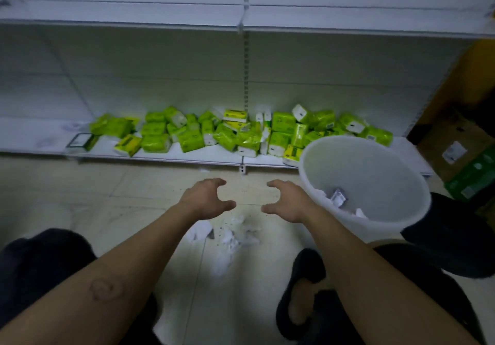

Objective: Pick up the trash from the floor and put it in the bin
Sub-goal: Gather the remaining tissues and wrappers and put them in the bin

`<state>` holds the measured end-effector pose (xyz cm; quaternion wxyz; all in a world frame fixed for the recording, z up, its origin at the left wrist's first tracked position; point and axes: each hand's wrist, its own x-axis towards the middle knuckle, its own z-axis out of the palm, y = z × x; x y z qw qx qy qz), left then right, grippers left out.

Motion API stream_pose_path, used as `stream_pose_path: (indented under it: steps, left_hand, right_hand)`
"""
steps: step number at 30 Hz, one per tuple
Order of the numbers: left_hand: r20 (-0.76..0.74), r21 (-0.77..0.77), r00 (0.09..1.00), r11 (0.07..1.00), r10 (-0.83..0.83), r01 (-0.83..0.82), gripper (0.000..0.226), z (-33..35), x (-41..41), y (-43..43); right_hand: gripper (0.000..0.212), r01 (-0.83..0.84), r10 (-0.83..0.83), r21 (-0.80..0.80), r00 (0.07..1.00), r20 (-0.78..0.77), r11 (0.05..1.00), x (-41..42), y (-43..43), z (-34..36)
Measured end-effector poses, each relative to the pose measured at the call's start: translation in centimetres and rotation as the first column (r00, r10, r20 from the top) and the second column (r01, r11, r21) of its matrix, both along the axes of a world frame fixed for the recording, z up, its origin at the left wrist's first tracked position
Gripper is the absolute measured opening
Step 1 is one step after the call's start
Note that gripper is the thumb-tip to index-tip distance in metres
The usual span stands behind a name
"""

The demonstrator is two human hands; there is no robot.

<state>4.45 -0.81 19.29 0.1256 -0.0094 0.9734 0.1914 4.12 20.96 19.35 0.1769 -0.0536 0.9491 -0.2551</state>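
Both bare arms reach forward over the tiled floor [128, 197] in the middle of the frame. The left hand [206, 201] and the right hand [288, 202] face each other, a gap of floor between them, each with its fingers spread and curved in an open claw, holding nothing.

The trash [233, 234], a loose scatter of crumpled white paper with dark specks around it, lies on the floor just below the two hands in the lower centre of the frame, between the person's knees. It is blurred, so single pieces are hard to tell apart.

The bin [375, 157], a round white plastic tub, stands on the floor at centre right, just beside the right forearm. A few white scraps and a small pale packet [338, 196] lie inside it near its lower left wall.

Across the middle of the frame runs the bottom shelf [187, 155] of a white rack, piled with green and yellow tissue packs [241, 133]. A brown cardboard box [455, 149] sits at the right edge. A dark slipper [302, 288] on one foot shows at lower right.
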Motion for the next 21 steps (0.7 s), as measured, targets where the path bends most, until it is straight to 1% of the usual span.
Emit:
stream_pose_path:
  steps: [4,8,12,15,19,21]
  left_hand:
    - [0.04,0.046,0.996,0.996,0.078,-0.08,0.075,-1.4,2.0,-4.6]
    - [0.092,0.068,0.98,0.98,0.179,-0.185,0.075,-3.7,2.8,-8.4]
    - [0.134,0.08,0.953,0.956,0.271,-0.283,0.077,-7.0,2.5,-11.4]
    - [0.198,0.071,0.923,0.934,0.33,-0.35,0.079,-10.1,1.8,-13.4]
    - [0.308,0.042,0.894,0.934,0.327,-0.356,0.075,-15.1,1.2,-15.7]
    - [0.392,0.0,0.871,0.946,0.297,-0.323,0.075,-17.9,1.1,-16.6]
  right_hand:
    - [0.078,-0.093,0.089,0.079,0.995,0.055,0.992,0.8,-3.7,-1.5]
    - [0.077,-0.16,0.156,0.085,0.986,0.054,0.983,-0.4,-7.4,-2.2]
    - [0.077,-0.248,0.231,0.145,0.965,0.126,0.958,-2.1,-10.8,-4.7]
    - [0.077,-0.316,0.283,0.167,0.94,0.192,0.934,-3.9,-13.2,-7.3]
    - [0.077,-0.343,0.279,0.154,0.902,0.33,0.927,-6.3,-15.4,-12.2]
    - [0.076,-0.372,0.295,0.132,0.87,0.396,0.919,-7.4,-16.3,-15.2]
